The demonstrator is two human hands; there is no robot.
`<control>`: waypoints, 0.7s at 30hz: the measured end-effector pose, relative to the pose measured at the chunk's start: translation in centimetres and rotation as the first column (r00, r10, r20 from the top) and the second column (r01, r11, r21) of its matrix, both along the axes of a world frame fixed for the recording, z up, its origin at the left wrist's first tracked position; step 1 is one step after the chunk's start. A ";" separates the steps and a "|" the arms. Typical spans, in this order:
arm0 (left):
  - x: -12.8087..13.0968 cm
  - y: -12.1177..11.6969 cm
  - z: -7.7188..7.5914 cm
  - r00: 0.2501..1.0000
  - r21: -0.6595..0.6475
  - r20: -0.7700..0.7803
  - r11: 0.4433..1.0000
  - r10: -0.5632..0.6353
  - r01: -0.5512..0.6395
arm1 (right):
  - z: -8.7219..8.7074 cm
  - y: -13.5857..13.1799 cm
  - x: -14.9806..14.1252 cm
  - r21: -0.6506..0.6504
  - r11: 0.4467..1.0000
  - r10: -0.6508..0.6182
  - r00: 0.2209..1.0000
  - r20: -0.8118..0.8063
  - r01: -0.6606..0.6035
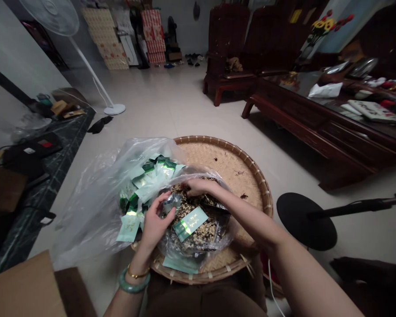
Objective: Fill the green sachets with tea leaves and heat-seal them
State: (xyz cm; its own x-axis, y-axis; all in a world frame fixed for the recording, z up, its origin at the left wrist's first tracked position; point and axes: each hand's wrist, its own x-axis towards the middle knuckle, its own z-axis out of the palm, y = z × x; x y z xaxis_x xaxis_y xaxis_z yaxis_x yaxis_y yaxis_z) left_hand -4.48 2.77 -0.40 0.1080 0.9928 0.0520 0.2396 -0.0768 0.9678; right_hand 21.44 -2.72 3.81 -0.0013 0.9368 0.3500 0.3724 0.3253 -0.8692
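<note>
My left hand (157, 220) holds a small foil packet (172, 202) upright between thumb and fingers, its silvery inside showing. My right hand (198, 187) reaches into a clear plastic bag of loose dried bits (203, 231), pale and dark mixed. Its fingers are bent down and closed among them; what they hold is hidden. A green packet (191, 223) with gold print lies on the mix, between my hands. To the left, a large clear bag (95, 211) contains several green packets (152, 178). Both bags rest on a round woven bamboo tray (267, 193) over my lap.
Another green packet (181, 264) lies at the tray's near edge. A cardboard box (23, 286) stands at lower left, a black round stand base (306, 220) at right. Beyond are a white standing fan (115, 109), a dark wooden table (303, 119) and stacked boxes (105, 37).
</note>
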 end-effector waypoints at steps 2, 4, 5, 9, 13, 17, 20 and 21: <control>-0.2 -0.3 0.1 0.999 -0.042 0.052 0.999 -0.006 0.008 | -1.2 1.5 -0.4 -0.110 0.986 0.134 0.988 0.082 -0.124; -0.3 -0.5 0.2 0.997 -0.068 0.079 0.998 -0.007 0.013 | -2.2 4.1 -1.8 -0.265 0.945 0.259 0.935 0.242 -0.193; -0.3 -0.5 0.2 0.996 -0.079 0.089 0.997 -0.005 0.012 | -2.6 5.6 -2.7 -0.294 0.934 0.282 0.922 0.267 -0.201; -0.4 -0.8 0.5 0.992 -0.103 0.124 0.995 0.016 -0.003 | -3.4 10.5 -6.3 -0.375 0.895 0.370 0.870 0.326 -0.240; -0.4 -0.8 0.6 0.991 -0.081 0.127 0.997 0.029 -0.018 | -3.6 11.7 -8.3 -0.578 0.792 0.541 0.664 0.517 -0.196; -0.4 -0.8 0.4 0.992 -0.063 0.123 0.998 0.027 -0.019 | -4.0 10.9 -8.8 -0.642 0.763 0.556 0.589 0.586 -0.081; -0.3 -0.8 0.3 0.989 -0.065 0.142 0.998 0.029 -0.020 | -4.5 10.1 -9.1 -0.564 0.815 0.516 0.612 0.599 -0.135; -0.3 -0.8 0.3 0.989 -0.065 0.148 0.998 0.029 -0.019 | -4.6 9.9 -9.2 -0.527 0.836 0.492 0.632 0.598 -0.153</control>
